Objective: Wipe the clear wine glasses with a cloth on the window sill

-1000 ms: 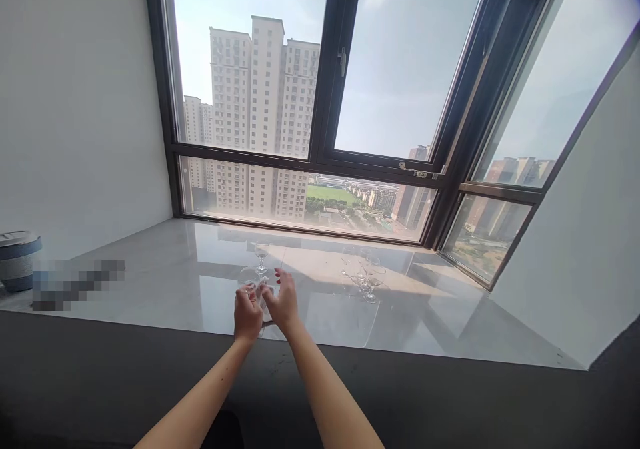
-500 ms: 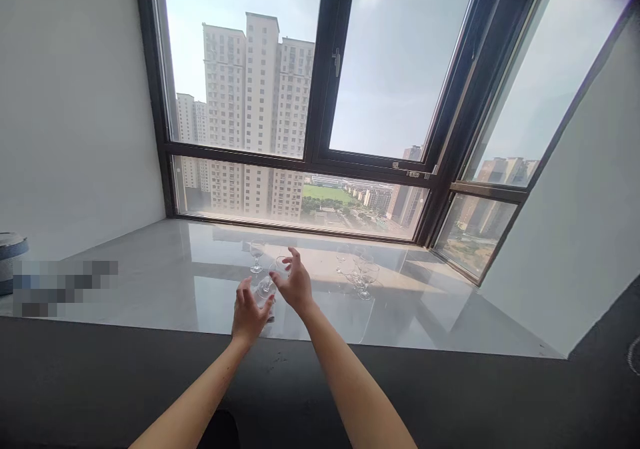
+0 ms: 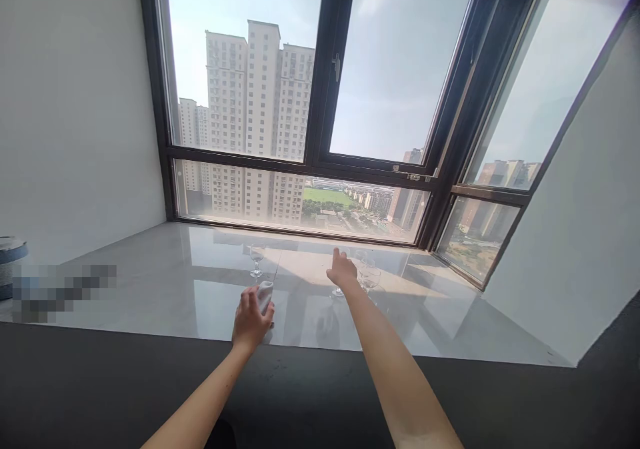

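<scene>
My left hand (image 3: 251, 317) is closed around a crumpled white cloth (image 3: 265, 293) just above the sill's front part. Farther right, my right hand (image 3: 343, 269) has its fingers curled around a clear stemmed glass (image 3: 338, 292). Mostly its foot shows below the hand; the bowl is hidden. Close to the right of this hand stand several clear stemmed glasses (image 3: 371, 277), partly covered by my wrist. Another stemmed glass (image 3: 257, 257) stands upright by itself, behind my left hand.
The glossy pale window sill (image 3: 150, 295) ends in a front edge over a dark wall. A dark-framed window (image 3: 315, 135) closes off the back. At the far left stands a white and blue bucket (image 3: 12, 265), beside a blurred-out patch.
My right hand has moved right, away from my left hand, with the glass to the group of glasses. My left hand has stayed nearly in place, and the cloth in it now shows clearly.
</scene>
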The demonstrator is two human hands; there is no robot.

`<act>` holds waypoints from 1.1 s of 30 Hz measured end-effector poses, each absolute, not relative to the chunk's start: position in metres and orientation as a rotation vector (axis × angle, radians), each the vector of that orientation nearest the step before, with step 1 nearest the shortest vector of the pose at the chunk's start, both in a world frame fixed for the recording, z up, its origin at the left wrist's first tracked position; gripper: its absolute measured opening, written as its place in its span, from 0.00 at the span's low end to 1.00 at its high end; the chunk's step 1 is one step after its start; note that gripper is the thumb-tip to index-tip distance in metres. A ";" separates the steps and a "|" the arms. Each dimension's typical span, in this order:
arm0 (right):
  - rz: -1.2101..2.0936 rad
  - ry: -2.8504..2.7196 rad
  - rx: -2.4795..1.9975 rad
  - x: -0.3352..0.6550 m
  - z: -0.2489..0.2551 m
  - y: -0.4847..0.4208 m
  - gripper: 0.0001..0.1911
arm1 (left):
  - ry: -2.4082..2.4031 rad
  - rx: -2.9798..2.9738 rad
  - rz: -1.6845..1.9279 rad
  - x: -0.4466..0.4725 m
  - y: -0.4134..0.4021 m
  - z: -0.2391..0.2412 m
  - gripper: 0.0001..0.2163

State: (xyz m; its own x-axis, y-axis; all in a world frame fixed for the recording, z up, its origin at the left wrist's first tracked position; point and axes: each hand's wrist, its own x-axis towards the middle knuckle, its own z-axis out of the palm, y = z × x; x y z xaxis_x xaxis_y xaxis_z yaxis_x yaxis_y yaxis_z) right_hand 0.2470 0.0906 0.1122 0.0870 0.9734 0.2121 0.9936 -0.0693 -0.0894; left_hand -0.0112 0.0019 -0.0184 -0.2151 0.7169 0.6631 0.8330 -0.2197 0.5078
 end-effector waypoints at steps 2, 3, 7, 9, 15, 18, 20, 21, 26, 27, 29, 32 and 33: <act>-0.142 -1.986 -2.172 0.254 0.110 0.095 0.37 | -1.878 -1.892 -1.431 -0.011 0.002 -0.018 0.22; -0.148 -1.988 -2.184 0.258 0.110 0.097 0.37 | -1.878 -1.893 -1.433 -0.011 0.001 -0.018 0.22; -0.186 -1.994 -2.217 0.269 0.109 0.109 0.35 | -1.887 -1.889 -1.426 -0.011 0.001 -0.017 0.22; -0.197 -2.003 -2.228 0.274 0.109 0.115 0.35 | -1.883 -1.890 -1.418 -0.011 0.001 -0.016 0.21; -0.200 -2.027 -2.253 0.281 0.107 0.127 0.36 | -1.896 -1.918 -1.407 -0.011 -0.001 -0.015 0.21; -0.204 -2.047 -2.254 0.283 0.106 0.129 0.36 | -1.907 -1.914 -1.408 -0.010 -0.001 -0.016 0.20; -0.213 -2.063 -2.248 0.284 0.106 0.129 0.37 | -1.907 -1.911 -1.408 -0.011 -0.001 -0.016 0.20; -0.219 -2.069 -2.244 0.284 0.106 0.129 0.38 | -1.908 -1.910 -1.408 -0.011 -0.001 -0.016 0.20; -0.270 -2.051 -2.239 0.283 0.108 0.122 0.38 | -1.910 -1.908 -1.409 -0.012 0.000 -0.017 0.20; -0.296 -2.028 -2.240 0.281 0.109 0.119 0.38 | -1.916 -1.910 -1.408 -0.012 0.001 -0.017 0.20; -0.380 -1.960 -2.180 0.272 0.107 0.109 0.36 | -1.933 -1.908 -1.408 -0.011 0.000 -0.016 0.20; -0.402 -1.904 -1.905 0.240 0.097 0.086 0.30 | -1.934 -1.926 -1.443 -0.009 -0.001 -0.015 0.21; -0.329 -1.923 -1.794 0.225 0.091 0.076 0.29 | -1.921 -1.952 -1.467 -0.009 -0.002 -0.014 0.21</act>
